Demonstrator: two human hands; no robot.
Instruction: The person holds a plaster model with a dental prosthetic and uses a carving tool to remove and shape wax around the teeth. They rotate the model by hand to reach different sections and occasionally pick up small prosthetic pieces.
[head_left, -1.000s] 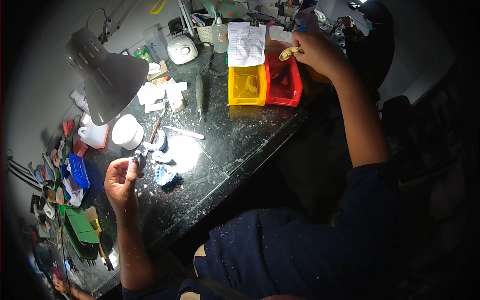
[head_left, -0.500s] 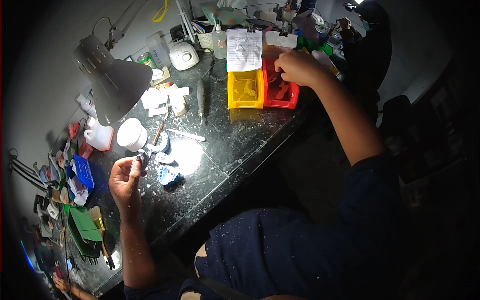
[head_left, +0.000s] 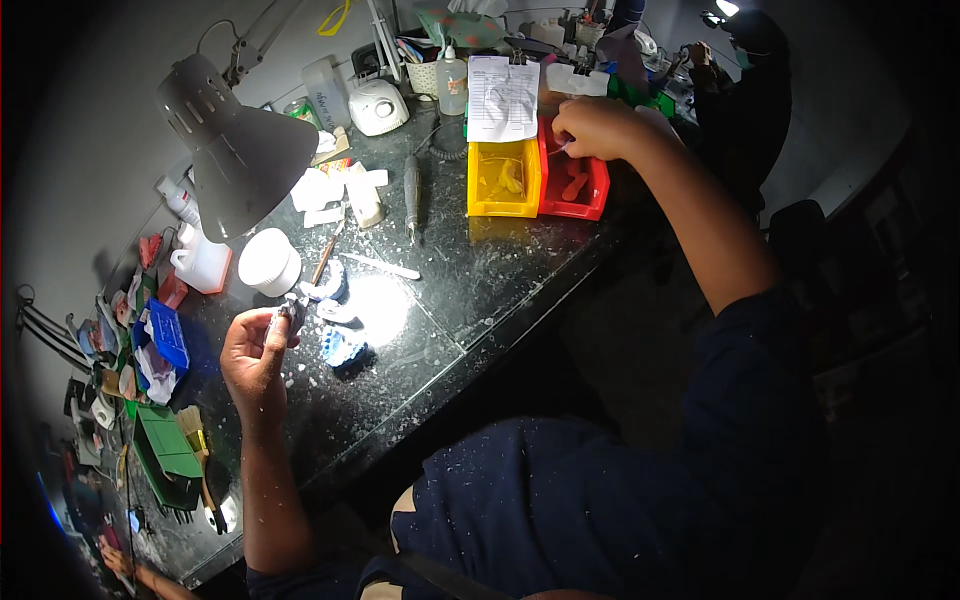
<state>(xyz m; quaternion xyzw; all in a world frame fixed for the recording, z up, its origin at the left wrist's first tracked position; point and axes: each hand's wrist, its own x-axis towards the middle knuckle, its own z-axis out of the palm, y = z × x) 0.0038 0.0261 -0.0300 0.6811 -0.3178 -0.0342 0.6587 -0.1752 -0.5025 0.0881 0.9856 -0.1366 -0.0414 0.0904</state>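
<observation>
My left hand (head_left: 256, 352) is closed, thumb against fingers, around a small grey-and-white piece (head_left: 290, 309) whose kind I cannot make out. Close by on the dark bench lie a pale arch-shaped dental model (head_left: 326, 281), a small white piece (head_left: 336, 311) and a blue dental model (head_left: 343, 346). Over the back of a red bin (head_left: 572, 208) is my right hand (head_left: 596, 130), its fingers bent together. A small pale bit shows at those fingertips, too small to name. Inside that bin lies a red piece (head_left: 574, 186).
Beside the red bin stands a yellow bin (head_left: 503, 209), with a clipped paper sheet (head_left: 503, 100) behind it. A lamp (head_left: 240, 160) hangs over the left side, near a white tub (head_left: 269, 263). A handpiece (head_left: 412, 195) and white knife (head_left: 380, 266) lie mid-bench. Another person (head_left: 750, 100) stands far right.
The whole view has shifted slightly. My right hand has moved a little left over the red bin, and a small pale bit now shows at its fingertips. My left hand keeps its hold.
</observation>
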